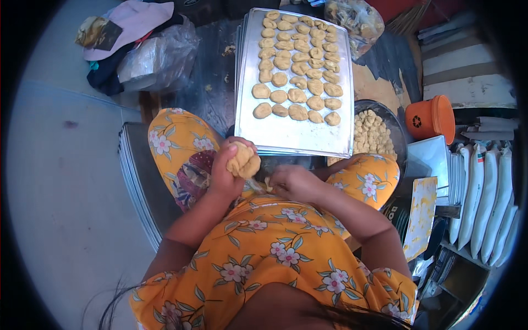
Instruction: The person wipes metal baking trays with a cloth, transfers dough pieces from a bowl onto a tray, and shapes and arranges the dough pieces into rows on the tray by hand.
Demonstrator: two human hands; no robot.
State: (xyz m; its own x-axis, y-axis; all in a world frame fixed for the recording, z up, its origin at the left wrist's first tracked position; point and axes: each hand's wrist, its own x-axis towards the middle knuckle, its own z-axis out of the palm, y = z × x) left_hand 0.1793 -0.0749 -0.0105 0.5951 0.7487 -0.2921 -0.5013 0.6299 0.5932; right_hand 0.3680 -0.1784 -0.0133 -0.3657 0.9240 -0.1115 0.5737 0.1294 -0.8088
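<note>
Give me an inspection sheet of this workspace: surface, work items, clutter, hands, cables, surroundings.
Surface: tray topping a stack, in front of the person.
Work items: dough pieces in rows on the tray; small lumps in a dark bowl at right.
Clutter: pink cap and clear bag, far left.
Hands: left hand grips a dough ball; right hand near the lap, grip unclear.
Cables: nothing seen.
Surroundings: orange bucket and white sacks, right.
</note>
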